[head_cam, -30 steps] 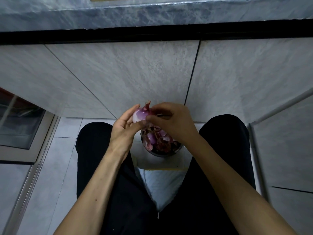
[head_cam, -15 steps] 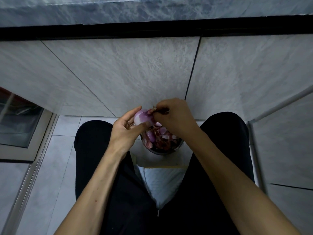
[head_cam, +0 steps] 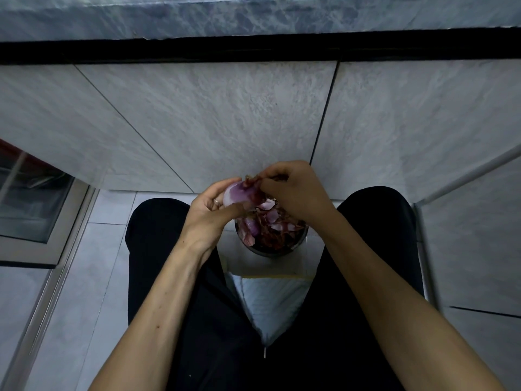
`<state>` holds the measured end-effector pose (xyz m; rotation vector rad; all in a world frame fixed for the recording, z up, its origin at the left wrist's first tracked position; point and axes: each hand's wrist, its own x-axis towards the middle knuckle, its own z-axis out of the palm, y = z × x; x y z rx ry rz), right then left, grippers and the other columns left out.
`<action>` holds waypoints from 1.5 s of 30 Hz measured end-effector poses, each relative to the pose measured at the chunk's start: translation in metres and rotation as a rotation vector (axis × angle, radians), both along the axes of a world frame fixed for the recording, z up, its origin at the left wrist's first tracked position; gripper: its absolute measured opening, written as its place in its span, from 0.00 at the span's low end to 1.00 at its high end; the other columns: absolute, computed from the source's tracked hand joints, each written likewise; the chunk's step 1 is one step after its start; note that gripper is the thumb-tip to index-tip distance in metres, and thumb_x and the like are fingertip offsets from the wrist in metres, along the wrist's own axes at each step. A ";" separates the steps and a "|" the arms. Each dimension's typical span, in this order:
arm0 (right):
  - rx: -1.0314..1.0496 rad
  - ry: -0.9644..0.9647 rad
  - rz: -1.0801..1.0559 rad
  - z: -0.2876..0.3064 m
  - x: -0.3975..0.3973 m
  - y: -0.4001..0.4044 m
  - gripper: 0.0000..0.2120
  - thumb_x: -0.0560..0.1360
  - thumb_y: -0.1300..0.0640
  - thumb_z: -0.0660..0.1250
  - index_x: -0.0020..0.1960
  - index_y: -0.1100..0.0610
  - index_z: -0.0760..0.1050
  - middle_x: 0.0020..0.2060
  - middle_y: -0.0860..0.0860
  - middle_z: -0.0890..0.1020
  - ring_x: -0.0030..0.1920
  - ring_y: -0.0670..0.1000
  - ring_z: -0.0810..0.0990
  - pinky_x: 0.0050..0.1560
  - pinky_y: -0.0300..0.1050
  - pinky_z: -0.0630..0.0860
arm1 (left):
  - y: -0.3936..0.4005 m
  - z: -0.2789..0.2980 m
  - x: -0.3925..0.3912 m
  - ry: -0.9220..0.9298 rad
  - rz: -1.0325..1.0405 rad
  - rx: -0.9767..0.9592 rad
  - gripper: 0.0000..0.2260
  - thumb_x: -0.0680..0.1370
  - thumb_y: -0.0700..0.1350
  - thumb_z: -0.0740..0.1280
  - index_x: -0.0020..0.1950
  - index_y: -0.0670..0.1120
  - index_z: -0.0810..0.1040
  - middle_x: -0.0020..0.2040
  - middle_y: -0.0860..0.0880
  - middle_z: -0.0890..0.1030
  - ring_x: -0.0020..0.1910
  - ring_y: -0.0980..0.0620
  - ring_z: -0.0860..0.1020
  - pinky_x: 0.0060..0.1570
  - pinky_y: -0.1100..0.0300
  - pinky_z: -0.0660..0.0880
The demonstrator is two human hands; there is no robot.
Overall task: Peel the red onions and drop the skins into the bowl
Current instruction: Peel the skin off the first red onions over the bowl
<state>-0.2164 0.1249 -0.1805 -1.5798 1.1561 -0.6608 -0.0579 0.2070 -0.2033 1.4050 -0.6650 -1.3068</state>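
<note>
The left hand (head_cam: 208, 213) cups a small, pale purple, partly peeled red onion (head_cam: 238, 193), its grip closed around the bulb's lower side with the thumb laid underneath. The onion sits above the far-left rim of the round dark bowl (head_cam: 298, 244), which stands between the person's knees and is heaped with loose purple and dark red onion skins (head_cam: 270, 224). At the onion's top, a dry reddish strip of skin (head_cam: 253, 180) is pinched in the narrow grip of the right hand (head_cam: 293, 190), fingers curled tight on it.

The main risk, as I judge it, is the strip tearing short: thin, brittle skin pulled at a sharp angle would likely snap and leave a patch behind. A hard tug could also twist the smooth bulb out of the left hand and onto the tiled floor (head_cam: 93, 277). Since the pile already stands high, a skin released off-centre may slide over the rim onto the floor.
</note>
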 end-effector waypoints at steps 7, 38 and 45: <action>0.220 -0.209 -0.060 0.006 -0.006 -0.005 0.05 0.73 0.64 0.70 0.40 0.61 0.83 0.35 0.58 0.83 0.34 0.49 0.81 0.40 0.43 0.80 | 0.002 0.001 0.002 0.187 0.046 -0.011 0.28 0.64 0.39 0.78 0.63 0.37 0.79 0.54 0.36 0.84 0.50 0.41 0.84 0.48 0.58 0.80; 0.168 0.116 -0.064 -0.010 0.001 0.004 0.04 0.67 0.56 0.74 0.33 0.50 0.82 0.29 0.46 0.83 0.35 0.46 0.83 0.43 0.45 0.80 | 0.002 -0.006 -0.001 -0.101 0.109 -0.071 0.28 0.62 0.41 0.79 0.61 0.49 0.79 0.57 0.46 0.85 0.59 0.47 0.83 0.59 0.54 0.79; 0.010 0.342 -0.088 -0.039 -0.002 -0.017 0.14 0.69 0.59 0.74 0.28 0.59 0.73 0.24 0.49 0.73 0.24 0.44 0.69 0.31 0.40 0.69 | -0.006 -0.012 0.002 0.130 0.213 0.037 0.32 0.68 0.41 0.80 0.69 0.39 0.75 0.58 0.39 0.84 0.55 0.42 0.82 0.48 0.59 0.80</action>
